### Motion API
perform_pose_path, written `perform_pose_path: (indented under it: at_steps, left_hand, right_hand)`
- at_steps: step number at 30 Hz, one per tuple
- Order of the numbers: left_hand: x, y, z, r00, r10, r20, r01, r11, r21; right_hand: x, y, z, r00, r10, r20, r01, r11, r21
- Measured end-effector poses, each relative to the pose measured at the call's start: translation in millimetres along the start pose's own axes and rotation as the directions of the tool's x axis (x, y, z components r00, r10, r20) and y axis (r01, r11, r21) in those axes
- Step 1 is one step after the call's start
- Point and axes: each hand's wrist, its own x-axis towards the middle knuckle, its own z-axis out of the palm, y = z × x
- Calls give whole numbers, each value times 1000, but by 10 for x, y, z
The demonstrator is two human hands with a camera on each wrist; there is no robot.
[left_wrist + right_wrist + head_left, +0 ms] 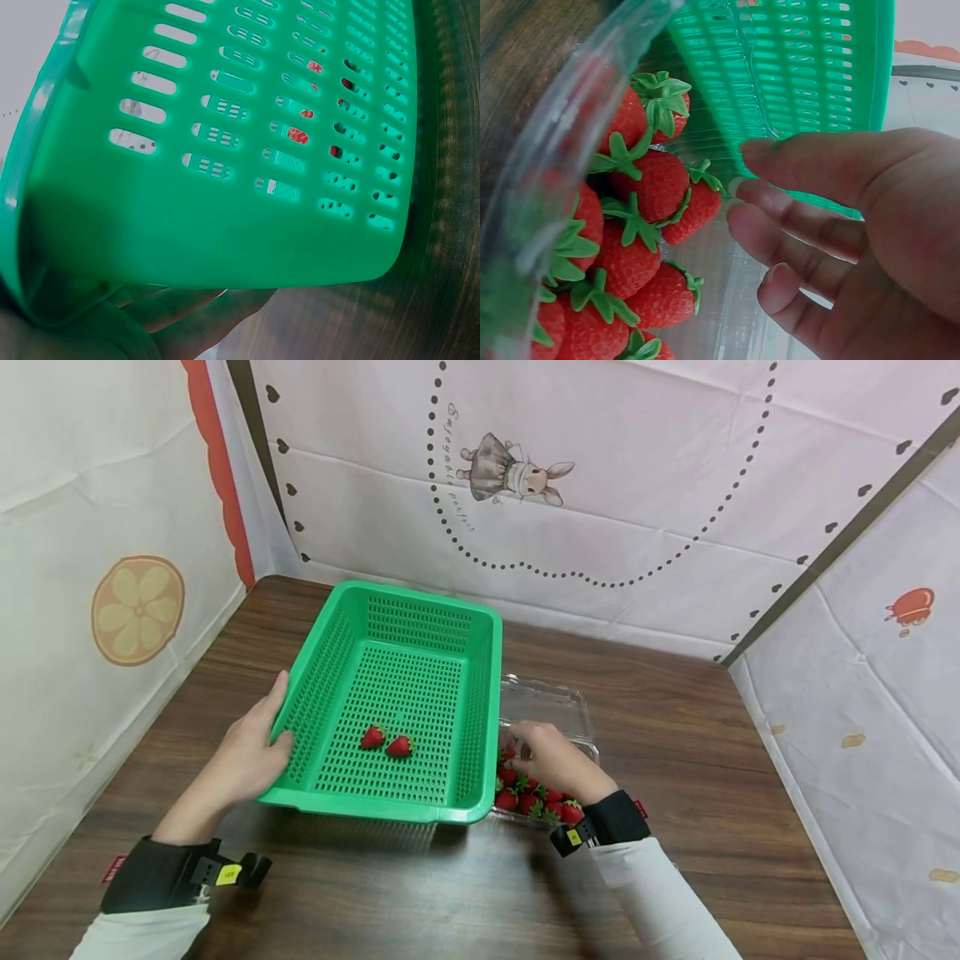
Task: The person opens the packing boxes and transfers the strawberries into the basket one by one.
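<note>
A green perforated basket stands on the table with two strawberries on its floor. My left hand grips its near left side, thumb over the rim; in the left wrist view, the fingers show past the basket's edge. Right of the basket lies a clear plastic box of several red strawberries with green leaves. Over this box is my right hand. In the right wrist view its fingers are loosely bent, the tips close to a strawberry, with nothing between them.
The box's clear lid lies folded back behind it. The basket's right wall stands close beside the box. White printed cloth walls the brown wooden table at the back and on both sides.
</note>
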Motion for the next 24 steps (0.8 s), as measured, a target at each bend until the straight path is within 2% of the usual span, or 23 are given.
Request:
perform_pose_path:
  at_steps: [6, 13, 24]
  left_hand:
    - [-5, 6, -4, 1000, 1, -1, -1, 1000, -2]
    - [-13, 17, 2, 1000, -2, -3, 2, 1000, -8]
    - [-1, 9, -3, 1000, -7, 2, 7, 1000, -9]
  right_hand:
    - [-1, 6, 31, 998, -26, 51, 24, 999, 40]
    - [32, -2, 117, 997, -49, 63, 46, 998, 43]
    - [37, -37, 201, 996, 7, 92, -9, 1000, 22]
